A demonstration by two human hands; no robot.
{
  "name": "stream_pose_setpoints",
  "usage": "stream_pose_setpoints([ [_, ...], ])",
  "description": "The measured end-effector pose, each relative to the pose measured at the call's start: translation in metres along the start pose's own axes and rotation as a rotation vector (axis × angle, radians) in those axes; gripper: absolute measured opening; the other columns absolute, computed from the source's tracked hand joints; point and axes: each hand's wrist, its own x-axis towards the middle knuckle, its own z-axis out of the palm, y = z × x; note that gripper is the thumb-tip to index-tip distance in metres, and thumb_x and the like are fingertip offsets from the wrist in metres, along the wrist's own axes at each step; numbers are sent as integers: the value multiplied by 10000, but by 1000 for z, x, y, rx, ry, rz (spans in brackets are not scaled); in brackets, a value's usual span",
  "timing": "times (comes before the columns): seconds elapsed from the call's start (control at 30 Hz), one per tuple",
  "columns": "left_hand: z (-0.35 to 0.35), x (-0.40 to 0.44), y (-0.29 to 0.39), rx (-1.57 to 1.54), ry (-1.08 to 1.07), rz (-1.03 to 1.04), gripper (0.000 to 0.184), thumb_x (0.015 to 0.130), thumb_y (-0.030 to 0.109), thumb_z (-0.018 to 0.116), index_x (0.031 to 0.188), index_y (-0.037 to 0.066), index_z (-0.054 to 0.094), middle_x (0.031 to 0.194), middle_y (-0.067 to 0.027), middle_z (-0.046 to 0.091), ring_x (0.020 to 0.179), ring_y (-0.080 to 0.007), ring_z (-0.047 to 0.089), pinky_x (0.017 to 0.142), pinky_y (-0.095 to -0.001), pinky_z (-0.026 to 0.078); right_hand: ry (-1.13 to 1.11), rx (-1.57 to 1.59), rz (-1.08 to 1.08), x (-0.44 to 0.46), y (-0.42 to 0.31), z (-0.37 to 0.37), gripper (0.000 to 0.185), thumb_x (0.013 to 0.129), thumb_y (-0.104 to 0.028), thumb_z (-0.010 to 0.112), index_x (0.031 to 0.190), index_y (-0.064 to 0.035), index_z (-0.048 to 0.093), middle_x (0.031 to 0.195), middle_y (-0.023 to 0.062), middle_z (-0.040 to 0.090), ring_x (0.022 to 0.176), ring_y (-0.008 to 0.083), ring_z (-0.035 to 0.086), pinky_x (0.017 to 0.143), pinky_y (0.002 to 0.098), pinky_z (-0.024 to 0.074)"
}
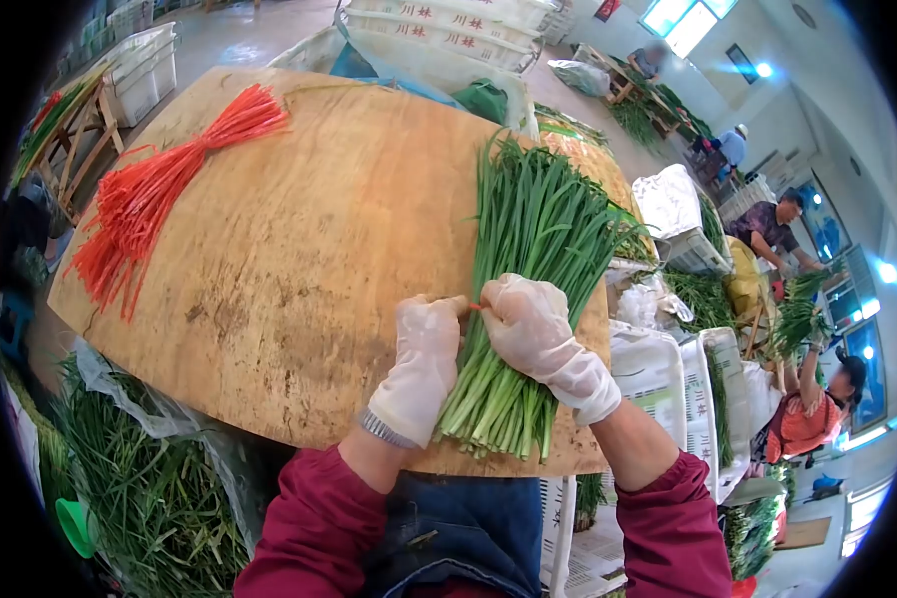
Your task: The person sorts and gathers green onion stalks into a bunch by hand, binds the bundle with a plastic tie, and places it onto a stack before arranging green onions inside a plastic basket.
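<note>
L hand (424,354) pinches a bit of red tie (476,307) w/ R hand (536,324), both gloved, at the green bunch (528,239). Bunch lies on R side of wooden board (319,199), red strips (169,184) at far L

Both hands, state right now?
Left hand: closed, pinching the red tie.
Right hand: closed on the same tie, over the green bunch.

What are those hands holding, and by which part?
The left hand and right hand pinch a thin red strip over the green bunch; whether by its very ends, I can't tell.
</note>
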Motion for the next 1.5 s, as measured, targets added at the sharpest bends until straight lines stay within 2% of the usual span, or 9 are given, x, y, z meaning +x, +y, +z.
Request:
stream_pose_setpoints([
  [0.07,2,-4,2,-2,-5,21,96,779,69,604,810,-19,625,691,-83,611,541,-144,529,487,-257,399,-1,-17,-3,0,-1,0,43,684,-83,537,683,-43,553,695,129,575,686,330,584,585,420,457],
  [0.47,7,-9,3,45,69,81,171,790,81,598,896,-49,627,747,-81,624,599,-136,548,532,-249,415,-120,-180,28,5,-11,0,97,694,-121,541,716,-45,598,734,138,597,697,314,603,591,407,470],
  [0.77,-4,-14,7,-37,-87,29,168,814,70,585,940,-35,620,760,-58,624,611,-113,547,542,-216,420,-151,-214,40,7,-15,0,104,694,-136,548,714,-53,607,732,137,597,696,308,605,585,406,472],
  [0.87,-6,-11,5,-2,-130,5,237,778,94,586,953,-60,630,817,-116,641,715,-149,577,635,-273,457,-146,-223,40,7,-15,1,104,691,-133,547,716,-52,607,732,136,597,699,311,605,588,408,474],
  [1.07,-8,-9,10,30,-204,-23,228,753,106,623,927,-40,644,771,-87,629,689,-144,567,612,-266,451,-138,-200,52,7,-16,0,101,689,-125,540,716,-48,599,735,136,596,710,315,605,595,411,475],
  [1.17,-8,-6,10,122,-188,-14,247,742,139,634,908,-44,646,758,-115,634,692,-168,581,619,-282,456,-137,-184,58,6,-14,1,97,692,-123,536,716,-49,594,736,136,597,714,319,604,602,417,473],
  [1.27,-9,0,8,278,-166,89,274,731,159,629,896,-58,641,762,-161,637,713,-211,599,643,-305,464,-123,-157,63,6,-12,1,91,698,-122,535,716,-51,589,739,138,596,721,327,600,611,422,469],
  [1.37,-9,1,14,461,-163,265,206,775,110,626,894,-58,627,707,-97,625,622,-152,568,566,-275,450,-101,-95,69,6,-9,1,79,708,-126,547,717,-55,582,743,138,593,730,335,593,619,424,464],
  [1.5,-10,10,18,833,-156,506,196,789,103,581,894,-56,626,668,-106,616,618,-160,577,558,-285,452,-83,66,80,3,-3,-3,84,722,-140,574,732,-56,575,757,135,593,748,344,585,629,429,460],
])
